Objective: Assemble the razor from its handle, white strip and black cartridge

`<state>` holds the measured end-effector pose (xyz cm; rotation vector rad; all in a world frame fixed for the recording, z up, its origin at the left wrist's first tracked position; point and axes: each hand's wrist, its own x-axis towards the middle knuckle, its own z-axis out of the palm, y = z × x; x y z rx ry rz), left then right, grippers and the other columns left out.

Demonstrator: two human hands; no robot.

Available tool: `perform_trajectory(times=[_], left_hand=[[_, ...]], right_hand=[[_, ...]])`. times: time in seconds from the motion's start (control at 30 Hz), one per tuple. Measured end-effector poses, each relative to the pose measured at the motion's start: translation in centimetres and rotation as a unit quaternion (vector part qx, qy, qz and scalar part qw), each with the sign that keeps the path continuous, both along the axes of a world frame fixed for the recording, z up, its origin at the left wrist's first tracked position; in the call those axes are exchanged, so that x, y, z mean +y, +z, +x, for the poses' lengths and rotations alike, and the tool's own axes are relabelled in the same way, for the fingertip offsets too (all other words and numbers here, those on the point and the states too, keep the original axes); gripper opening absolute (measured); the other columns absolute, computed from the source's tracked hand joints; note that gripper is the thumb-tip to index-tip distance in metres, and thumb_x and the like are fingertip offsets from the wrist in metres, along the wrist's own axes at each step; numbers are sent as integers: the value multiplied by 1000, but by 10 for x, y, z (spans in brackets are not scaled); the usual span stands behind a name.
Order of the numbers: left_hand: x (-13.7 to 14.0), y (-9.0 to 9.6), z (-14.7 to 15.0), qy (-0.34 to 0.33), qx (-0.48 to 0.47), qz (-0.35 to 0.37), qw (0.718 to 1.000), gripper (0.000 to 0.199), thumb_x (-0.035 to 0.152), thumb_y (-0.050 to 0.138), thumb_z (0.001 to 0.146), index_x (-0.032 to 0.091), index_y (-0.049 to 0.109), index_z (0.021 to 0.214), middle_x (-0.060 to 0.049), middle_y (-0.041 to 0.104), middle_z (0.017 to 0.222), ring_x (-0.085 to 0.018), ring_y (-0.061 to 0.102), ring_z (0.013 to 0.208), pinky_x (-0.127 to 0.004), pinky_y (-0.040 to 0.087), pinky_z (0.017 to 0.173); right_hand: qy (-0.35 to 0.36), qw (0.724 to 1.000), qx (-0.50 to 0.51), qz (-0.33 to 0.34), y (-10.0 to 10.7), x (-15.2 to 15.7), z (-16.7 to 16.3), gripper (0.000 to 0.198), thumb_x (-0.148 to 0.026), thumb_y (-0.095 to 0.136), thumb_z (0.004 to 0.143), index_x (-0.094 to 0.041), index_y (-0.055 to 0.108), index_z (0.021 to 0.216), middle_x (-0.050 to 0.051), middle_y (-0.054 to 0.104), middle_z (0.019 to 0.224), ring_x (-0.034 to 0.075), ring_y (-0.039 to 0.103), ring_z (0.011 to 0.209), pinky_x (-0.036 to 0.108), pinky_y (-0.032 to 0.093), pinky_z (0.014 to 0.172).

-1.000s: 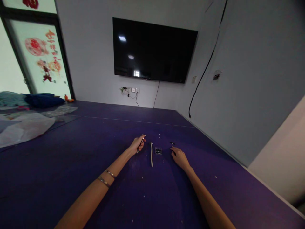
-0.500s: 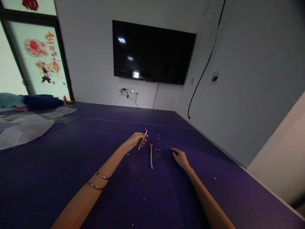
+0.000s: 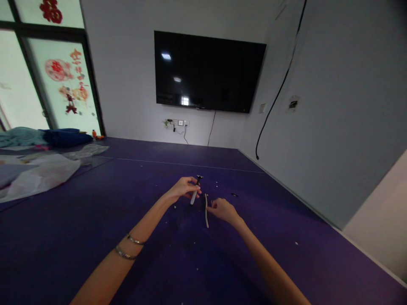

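My left hand (image 3: 186,188) is closed around a razor (image 3: 194,195), with its pale handle pointing down and its dark T-shaped head up. The razor is held above the purple surface. My right hand (image 3: 223,210) is low over the surface with thumb and fingers pinched. It covers the spot where a small clear pack with dark parts lay; whether the fingers grip that pack is hidden. A thin cream-coloured strip (image 3: 206,218) lies beside the right fingertips. Beyond the right hand rests a small flat black piece (image 3: 234,195).
The purple surface (image 3: 152,262) carries scattered white specks. Crumpled plastic bags (image 3: 41,176) and dark blue cloth (image 3: 65,137) lie at the far left. A black cable (image 3: 277,97) hangs down the right wall. A television (image 3: 208,72) is mounted ahead.
My right hand has moved left from beside the black piece onto the small pack, its fingers now pinched. In my left hand the razor has turned so its head shows broad. The view has shifted slightly.
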<state>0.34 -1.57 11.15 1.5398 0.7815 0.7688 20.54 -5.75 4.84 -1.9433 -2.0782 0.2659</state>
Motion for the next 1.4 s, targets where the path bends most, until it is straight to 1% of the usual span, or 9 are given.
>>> perform_trajectory(times=[0.17,0.43,0.6,0.7,0.77,0.87,1.03,1.2,1.4], left_hand=[[1,-5,2,-23,-10,28,999,29,28,69,66,15,53,86,-9,68,79,-19,66,68,-27,50,54],[1,-8,6,-25,-46,48,997,31,28,73,62,15,53,81,-7,68,74,-20,66,68,-31,51,58],[0,-7,5,-23,-80,70,994,29,25,75,60,14,51,74,-5,67,71,-19,66,72,-31,50,66],[1,-7,4,-21,-95,95,991,28,23,75,60,13,52,72,-6,67,72,-18,65,70,-30,49,65],[3,-7,3,-15,-94,104,990,27,22,75,59,13,53,71,-7,68,73,-17,64,69,-29,48,64],[4,-9,4,-13,-85,114,990,27,22,75,58,12,54,71,-5,68,72,-14,62,64,-27,47,62],[6,-17,10,-23,-81,107,991,26,20,75,57,12,54,70,-4,67,71,-12,61,63,-25,45,60],[4,-20,13,-43,-68,110,991,24,18,74,59,13,54,71,-3,68,73,-12,61,65,-26,46,62],[4,-22,15,-55,-78,100,990,26,18,76,58,12,53,68,-3,67,71,-14,63,68,-27,47,64]], right_hand=[[-23,999,-31,-19,-13,-1,-20,41,-53,47,79,-18,68,80,13,69,85,24,65,80,30,46,66],[-28,998,-50,-11,-17,-2,-26,29,-32,44,82,-15,67,84,14,68,89,24,65,84,31,46,69],[14,997,82,-2,9,4,9,30,-31,38,85,-16,64,83,8,68,73,14,62,59,23,44,56],[88,967,234,43,33,3,37,32,-34,39,84,-15,59,100,4,66,69,11,55,49,21,42,48],[95,952,276,86,50,-1,54,36,-39,45,81,-14,60,102,3,65,70,10,52,47,21,41,46],[111,941,301,107,73,-13,70,41,-43,52,78,-16,62,106,5,67,76,14,59,61,24,45,56],[153,934,315,68,94,-32,72,34,-41,61,73,-19,69,97,6,70,88,19,63,82,31,47,75],[171,941,285,56,99,-38,63,24,-37,62,72,-22,72,88,4,71,89,20,63,84,32,48,77],[116,949,270,117,104,-42,61,22,-36,62,73,-23,73,86,5,71,87,20,64,81,32,48,76]])
